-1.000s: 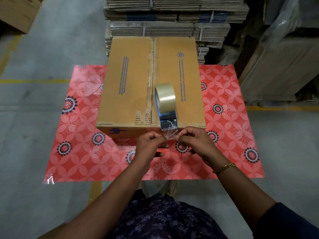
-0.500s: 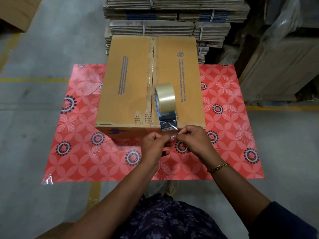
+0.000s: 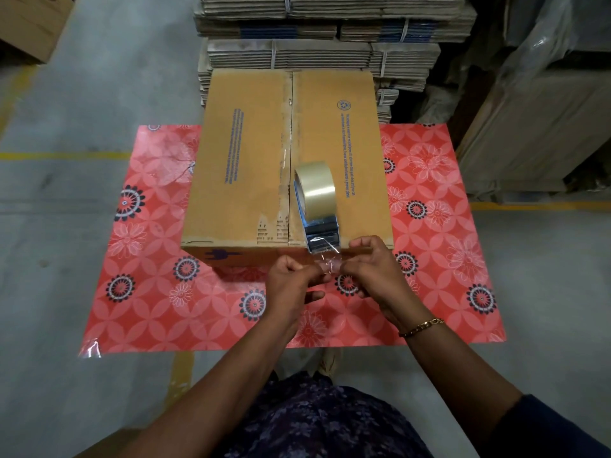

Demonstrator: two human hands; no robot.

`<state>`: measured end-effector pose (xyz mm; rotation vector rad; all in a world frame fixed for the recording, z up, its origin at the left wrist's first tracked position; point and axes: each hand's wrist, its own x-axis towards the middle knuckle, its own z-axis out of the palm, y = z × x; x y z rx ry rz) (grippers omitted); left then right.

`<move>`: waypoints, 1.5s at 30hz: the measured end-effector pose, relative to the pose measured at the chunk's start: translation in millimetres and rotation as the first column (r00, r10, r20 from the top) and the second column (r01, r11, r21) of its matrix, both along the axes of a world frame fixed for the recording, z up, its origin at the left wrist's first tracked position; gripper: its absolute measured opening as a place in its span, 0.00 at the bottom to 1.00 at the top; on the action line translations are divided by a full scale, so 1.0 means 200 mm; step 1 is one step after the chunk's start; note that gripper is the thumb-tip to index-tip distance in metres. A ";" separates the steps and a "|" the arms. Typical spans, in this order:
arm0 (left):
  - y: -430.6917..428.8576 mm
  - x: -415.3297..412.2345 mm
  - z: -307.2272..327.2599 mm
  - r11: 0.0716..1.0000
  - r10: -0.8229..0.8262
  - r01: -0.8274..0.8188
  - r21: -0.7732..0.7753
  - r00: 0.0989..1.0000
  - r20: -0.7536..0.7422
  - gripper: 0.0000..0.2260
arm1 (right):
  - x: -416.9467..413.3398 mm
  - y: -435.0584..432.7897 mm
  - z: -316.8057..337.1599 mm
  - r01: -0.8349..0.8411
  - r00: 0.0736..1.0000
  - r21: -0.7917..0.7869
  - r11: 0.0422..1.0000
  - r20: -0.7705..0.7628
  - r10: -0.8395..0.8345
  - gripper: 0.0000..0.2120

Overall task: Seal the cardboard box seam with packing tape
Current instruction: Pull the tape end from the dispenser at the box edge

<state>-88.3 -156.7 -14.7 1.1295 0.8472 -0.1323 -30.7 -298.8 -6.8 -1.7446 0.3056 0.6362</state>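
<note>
Red paper with flowers (image 3: 139,292) lies flat under both hands. Past the grip sits the brown cardboard box (image 3: 241,166), flaps closed, its seam (image 3: 291,153) running away from the person. The tape dispenser (image 3: 317,206) rests on top, just right of the seam (right above the pinch). The left hand (image 3: 291,285) and right hand (image 3: 373,269) each pinch the loose end of clear tape (image 3: 329,264).
</note>
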 end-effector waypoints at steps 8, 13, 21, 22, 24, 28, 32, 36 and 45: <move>0.04 -0.01 -0.02 0.999 -0.019 0.020 -0.030 0.999 0.025 0.19 | -0.04 -0.05 -0.02 0.045 0.993 -0.062 0.997 0.115 -0.038 0.15; 0.04 -0.01 -0.01 0.998 -0.062 0.063 -0.013 0.997 0.047 0.16 | -0.09 0.02 -0.04 -0.068 0.998 0.000 0.998 -0.005 0.068 0.18; 0.05 -0.01 0.05 0.974 -0.197 0.195 -0.112 0.980 -0.014 0.13 | -0.07 0.01 -0.03 -0.058 0.998 0.086 0.995 -0.001 0.059 0.12; 0.04 -0.01 0.06 0.963 -0.245 0.239 -0.123 0.969 -0.029 0.14 | -0.07 0.01 -0.03 -0.062 0.998 0.086 0.994 -0.004 0.062 0.12; 0.02 -0.02 0.05 0.954 -0.282 0.274 -0.125 0.958 -0.049 0.11 | -0.07 0.02 -0.04 -0.063 0.998 0.093 0.994 -0.016 0.065 0.12; 0.01 -0.02 0.05 0.970 -0.221 0.215 -0.117 0.974 -0.044 0.10 | -0.06 0.02 -0.05 -0.033 0.997 0.143 0.989 -0.069 0.044 0.10; 0.02 -0.01 0.04 0.968 -0.220 0.213 -0.135 0.975 -0.037 0.10 | -0.05 0.00 -0.05 0.017 0.986 0.211 0.977 -0.164 0.018 0.12; 0.04 -0.01 0.02 0.967 -0.227 0.220 -0.128 0.973 -0.043 0.07 | -0.05 -0.02 -0.05 -0.007 0.978 0.224 0.974 -0.202 0.053 0.18; 0.20 -0.05 0.03 0.859 -0.511 0.512 -0.029 0.851 -0.125 0.09 | 0.02 -0.14 0.04 -0.268 0.925 0.070 0.961 -0.259 0.277 0.21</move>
